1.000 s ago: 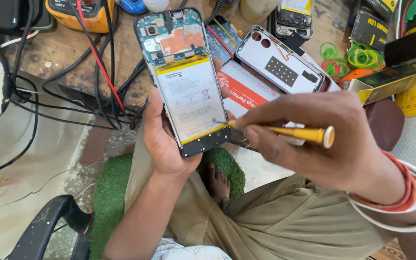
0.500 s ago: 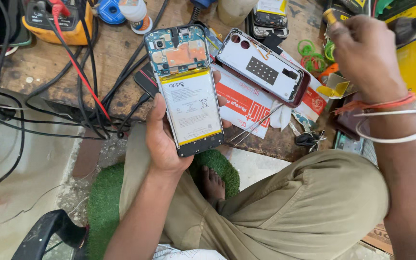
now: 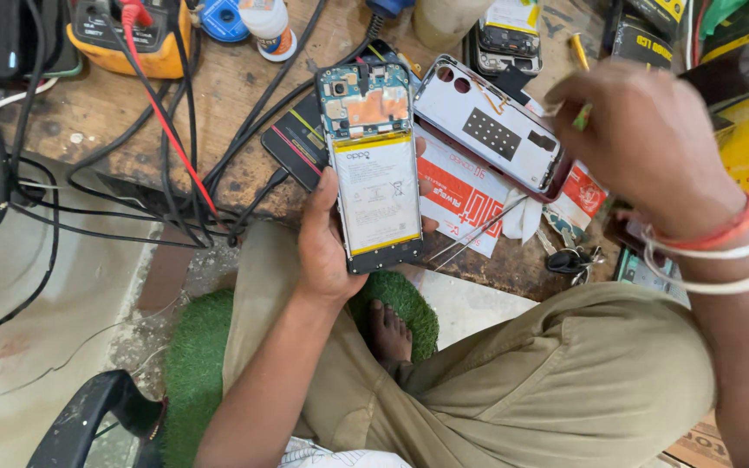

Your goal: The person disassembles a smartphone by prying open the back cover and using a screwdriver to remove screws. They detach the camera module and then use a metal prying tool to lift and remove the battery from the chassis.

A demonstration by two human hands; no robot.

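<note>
- The left hand (image 3: 327, 247) grips an opened phone (image 3: 372, 165) from below, with the thumb along its left edge and the fingertips showing at its right edge.
- The phone is held upright over the near edge of the wooden surface (image 3: 106, 104). Its back is off, so the pale battery (image 3: 376, 192) shows, with the circuit board and copper shield above it.
- The right hand (image 3: 643, 139) is raised over the right part of the surface, its fingers curled round a thin tool with a green tip (image 3: 582, 117). How tightly it pinches the tool cannot be told from here.
- Just right of the phone lies the removed back cover (image 3: 491, 126), inner side up and tilted, resting on red-and-white printed paper (image 3: 465, 195).
- A pair of metal tweezers (image 3: 478, 234) lies on that paper near the surface's near edge.
- A bunch of keys (image 3: 569, 258) sits just right of the tweezers.
- At the far left corner stands a yellow multimeter (image 3: 132, 39) with a red lead (image 3: 175, 130) running toward the near edge among black cables (image 3: 88, 186).
- A dark flat phone (image 3: 292, 143) lies behind the held phone, touching its left side.
- Red and white bangles (image 3: 721, 247) circle the right wrist.
</note>
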